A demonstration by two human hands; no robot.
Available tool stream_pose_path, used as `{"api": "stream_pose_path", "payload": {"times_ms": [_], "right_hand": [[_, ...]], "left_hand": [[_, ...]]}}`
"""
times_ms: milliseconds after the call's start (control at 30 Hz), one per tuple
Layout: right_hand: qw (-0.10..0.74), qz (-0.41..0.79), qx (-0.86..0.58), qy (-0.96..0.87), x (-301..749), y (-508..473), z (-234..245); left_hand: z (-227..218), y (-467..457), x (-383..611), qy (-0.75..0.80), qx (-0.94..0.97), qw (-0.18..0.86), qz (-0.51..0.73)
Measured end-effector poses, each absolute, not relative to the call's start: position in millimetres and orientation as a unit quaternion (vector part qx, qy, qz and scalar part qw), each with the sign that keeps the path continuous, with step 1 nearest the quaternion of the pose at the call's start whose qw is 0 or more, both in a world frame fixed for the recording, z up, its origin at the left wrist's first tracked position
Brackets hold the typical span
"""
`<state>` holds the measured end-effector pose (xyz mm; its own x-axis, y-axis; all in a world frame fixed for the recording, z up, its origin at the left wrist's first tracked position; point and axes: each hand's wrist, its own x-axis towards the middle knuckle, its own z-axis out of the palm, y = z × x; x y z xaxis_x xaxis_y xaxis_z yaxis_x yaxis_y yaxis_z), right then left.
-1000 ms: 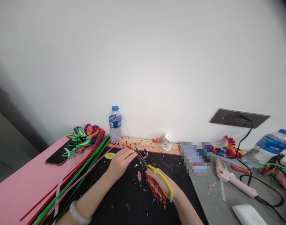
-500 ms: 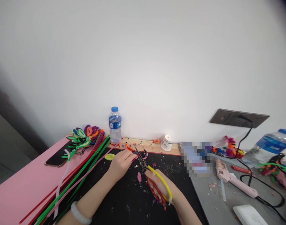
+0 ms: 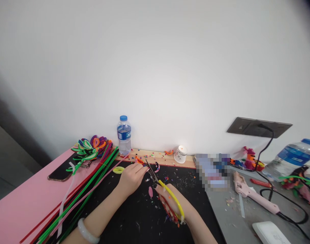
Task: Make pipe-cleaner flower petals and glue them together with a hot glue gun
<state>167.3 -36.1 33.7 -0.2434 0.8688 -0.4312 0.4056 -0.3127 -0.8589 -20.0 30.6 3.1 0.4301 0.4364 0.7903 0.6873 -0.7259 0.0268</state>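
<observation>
The right hand (image 3: pixel 167 196) grips the scissors (image 3: pixel 173 195), its fingers through the red and yellow handles, low and just right of the middle of the frame. The left hand (image 3: pixel 131 178), a little left of it, has its fingers curled in towards the scissors' tips; I cannot tell whether they are closed on a small piece, as the hand hides it. The 2 blades point up and left, close beside those fingertips, and seem slightly parted.

That closeness looks like the main hazard: a small slip of either hand could nick a fingertip, or make a cut land off line. A tiny piece, if pinched there, could drop and be lost among the scraps on the black mat (image 3: pixel 134 218). The pink piece (image 3: pixel 150 192) lies loose between the hands and could be brushed aside by a wrist. At lower left, the long green strips (image 3: pixel 80 197) run near the left forearm, so a sweep of the elbow might scatter them.
</observation>
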Motion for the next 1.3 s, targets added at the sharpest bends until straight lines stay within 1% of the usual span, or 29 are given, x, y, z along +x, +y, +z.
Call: {"api": "stream_pose_path", "payload": {"times_ms": [100, 200, 300, 400, 500, 633, 800, 900, 1000, 1100, 1300], "right_hand": [[0.199, 0.545, -0.606, -0.545, 163, -38, 38], [0.205, 0.498, -0.62, -0.571, 161, -37, 38], [0.212, 0.451, -0.618, -0.608, 161, -33, 33], [0.22, 0.43, -0.617, -0.622, 163, -32, 28], [0.221, 0.379, -0.63, -0.641, 164, -32, 26], [0.196, 0.257, -0.659, -0.679, 167, -32, 24], [0.139, 0.18, -0.669, -0.708, 171, -28, 22], [0.132, 0.134, -0.666, -0.721, 175, -26, 20], [0.143, 0.115, -0.651, -0.737, 179, -24, 19], [0.149, 0.113, -0.634, -0.751, 183, -21, 19], [0.166, 0.125, -0.597, -0.775, 189, -18, 20]], "left_hand": [[2, 29, -19, -0.353, -0.822, 0.13, -0.427], [2, 27, -18, -0.371, -0.81, 0.097, -0.444], [2, 26, -17, -0.39, -0.796, 0.052, -0.46], [4, 23, -15, -0.408, -0.781, -0.01, -0.473], [9, 20, -12, -0.432, -0.753, -0.09, -0.488], [13, 17, -10, -0.463, -0.697, -0.216, -0.504], [10, 20, -8, -0.465, -0.608, -0.401, -0.503], [8, 22, -7, -0.45, -0.538, -0.512, -0.496], [6, 20, -8, -0.427, -0.463, -0.604, -0.489], [7, 18, -9, -0.403, -0.396, -0.673, -0.477], [9, 15, -12, -0.361, -0.312, -0.754, -0.451]]}}
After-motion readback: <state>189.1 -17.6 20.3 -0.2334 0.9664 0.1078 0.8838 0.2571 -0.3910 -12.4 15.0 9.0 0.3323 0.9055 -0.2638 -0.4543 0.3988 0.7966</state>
